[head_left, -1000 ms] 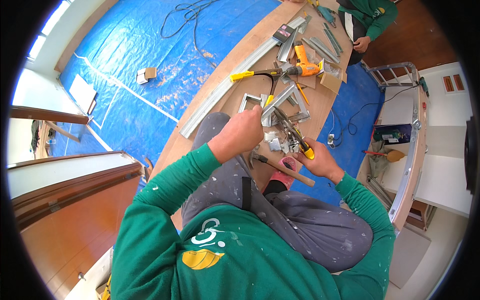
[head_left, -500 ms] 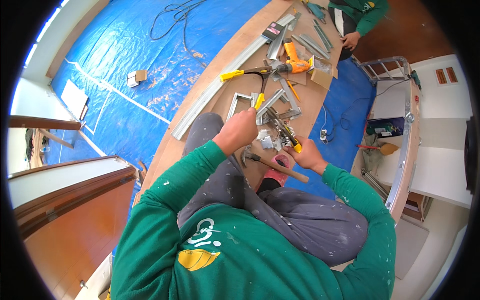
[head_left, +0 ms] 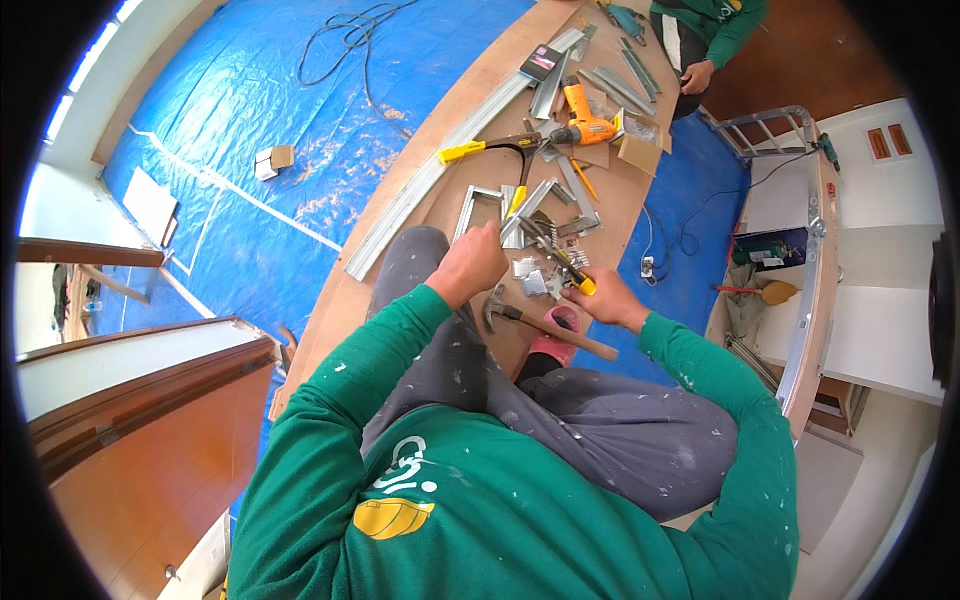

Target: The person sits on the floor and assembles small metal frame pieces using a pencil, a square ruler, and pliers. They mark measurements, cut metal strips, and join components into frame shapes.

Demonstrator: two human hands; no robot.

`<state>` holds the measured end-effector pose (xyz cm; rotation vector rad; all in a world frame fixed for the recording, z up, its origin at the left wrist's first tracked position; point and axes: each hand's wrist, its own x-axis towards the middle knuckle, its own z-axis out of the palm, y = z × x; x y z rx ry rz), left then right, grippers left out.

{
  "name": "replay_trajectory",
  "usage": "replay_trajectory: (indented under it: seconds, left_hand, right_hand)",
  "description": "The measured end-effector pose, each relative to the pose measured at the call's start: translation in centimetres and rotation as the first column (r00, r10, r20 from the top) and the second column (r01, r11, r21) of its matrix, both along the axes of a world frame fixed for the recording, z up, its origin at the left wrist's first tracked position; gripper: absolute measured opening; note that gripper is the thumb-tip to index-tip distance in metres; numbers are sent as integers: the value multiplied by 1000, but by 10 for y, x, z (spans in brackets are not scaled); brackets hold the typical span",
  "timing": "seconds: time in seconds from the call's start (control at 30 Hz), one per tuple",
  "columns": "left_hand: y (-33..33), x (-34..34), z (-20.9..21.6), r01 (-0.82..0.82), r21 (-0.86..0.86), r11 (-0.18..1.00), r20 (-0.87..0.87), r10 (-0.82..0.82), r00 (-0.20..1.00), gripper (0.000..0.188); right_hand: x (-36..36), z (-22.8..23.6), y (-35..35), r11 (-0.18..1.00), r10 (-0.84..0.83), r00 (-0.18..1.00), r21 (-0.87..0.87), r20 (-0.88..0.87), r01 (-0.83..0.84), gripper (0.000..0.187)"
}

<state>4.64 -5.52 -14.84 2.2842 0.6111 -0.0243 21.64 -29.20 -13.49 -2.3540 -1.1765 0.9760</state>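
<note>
My left hand (head_left: pixel 474 264) is closed round the near end of a bent silver metal channel (head_left: pixel 512 236). In my right hand (head_left: pixel 610 298) is a hand tool with yellow-and-black grips (head_left: pixel 580 278), which looks like snips or pliers. Its metal head reaches up-left to the channel; whether the jaws bite on it I cannot tell. Small metal brackets (head_left: pixel 535 283) lie on the board just below, between my hands. A claw hammer (head_left: pixel 555 332) with a wooden handle rests in front of my crossed legs. Beyond the channel sits a yellow-handled hacksaw (head_left: pixel 520 170).
An orange drill (head_left: pixel 585 122), a pencil (head_left: pixel 586 181), an opened cardboard box (head_left: pixel 640 150) and several metal profiles (head_left: pixel 620 92) lie on the brown board (head_left: pixel 425 212). Blue sheeting (head_left: pixel 240 90) covers the floor. Another person's hand (head_left: pixel 697 77) shows at the far right.
My right hand and the yellow-gripped tool have shifted slightly left. The tool's outline looks narrower now. My left hand keeps its hold on the channel, nearly in place.
</note>
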Motion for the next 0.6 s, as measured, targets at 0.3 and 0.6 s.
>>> replay_trajectory:
  seconds: [0.3,0.6]
  left_hand:
    - [-5,-3,19,7,-7,1000,62,-7,998,15]
    - [-3,-7,10,87,-14,996,-12,-87,996,17]
  right_hand:
    - [-8,28,-4,985,-123,967,-144,-225,92,42]
    - [-18,28,-8,995,-17,999,-103,-43,13,48]
